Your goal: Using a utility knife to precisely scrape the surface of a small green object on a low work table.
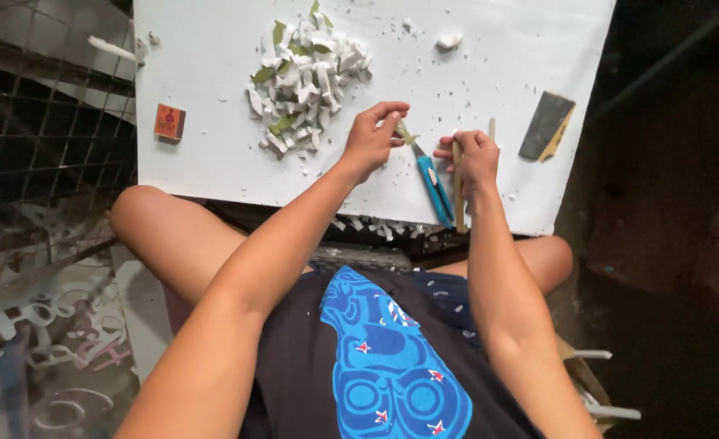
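Observation:
I sit cross-legged at a white board (213,146). My left hand (373,136) pinches a small green and white piece (404,132) above the board's near edge. My right hand (475,158) is closed on a thin tan stick (458,191) that points toward me. A blue-handled cutter (434,189) lies on the board between the two hands, its blade end toward the left hand's fingers. Farther back is a pile of white and green cut pieces (306,73).
A small orange box (169,122) lies at the board's left side. A dark flat block with a tan edge (546,126) sits at the right. A white lump (448,40) and crumbs dot the far part. Wire mesh (42,114) stands to the left.

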